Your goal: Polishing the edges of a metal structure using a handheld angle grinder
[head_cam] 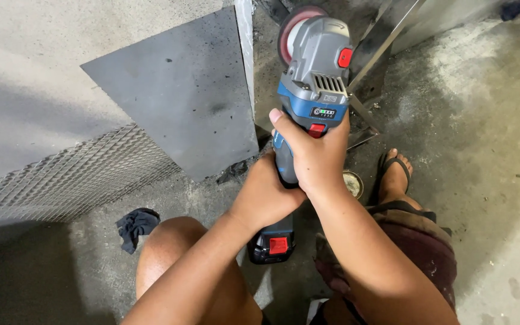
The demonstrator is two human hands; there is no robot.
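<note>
I hold a cordless angle grinder (314,72), grey and blue with red buttons, pointing away from me over the floor. Its round disc (296,27) sits at the far end, close to the edge of a flat grey metal sheet (182,90). My right hand (314,153) is wrapped around the grinder's body just behind the head. My left hand (266,195) grips the handle lower down, above the black battery pack (272,244) with its red latch. Both knees frame the tool; I am crouching.
An expanded metal mesh panel (73,177) lies at the left. A dark rag (136,225) rests on the concrete floor near my left knee. Shiny metal angle pieces (386,42) lean at the top right. My right foot in a sandal (395,174) stands beside a small round disc (352,182).
</note>
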